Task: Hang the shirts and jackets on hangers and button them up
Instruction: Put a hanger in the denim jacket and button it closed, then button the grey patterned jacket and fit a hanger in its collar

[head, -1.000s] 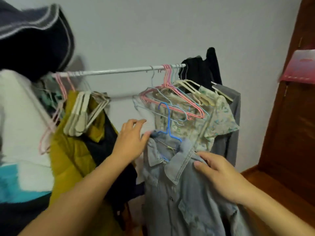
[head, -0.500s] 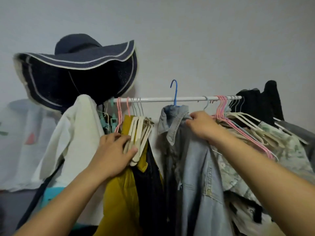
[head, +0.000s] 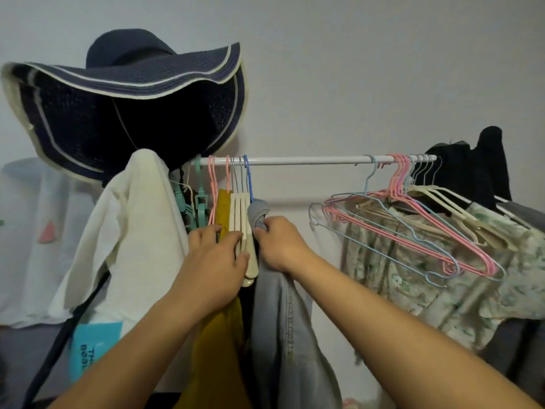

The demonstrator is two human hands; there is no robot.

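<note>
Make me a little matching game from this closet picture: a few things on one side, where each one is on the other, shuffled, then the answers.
Things:
1. wide-brimmed hat
2. denim shirt
3. empty pink and blue hangers
4. cream hangers

Places:
A. bunched at the rail's right end
B. perched above the rail's left end
C. under the left hand's fingers
D. collar gripped by the right hand

Pairs: 1-B, 2-D, 3-A, 4-C
</note>
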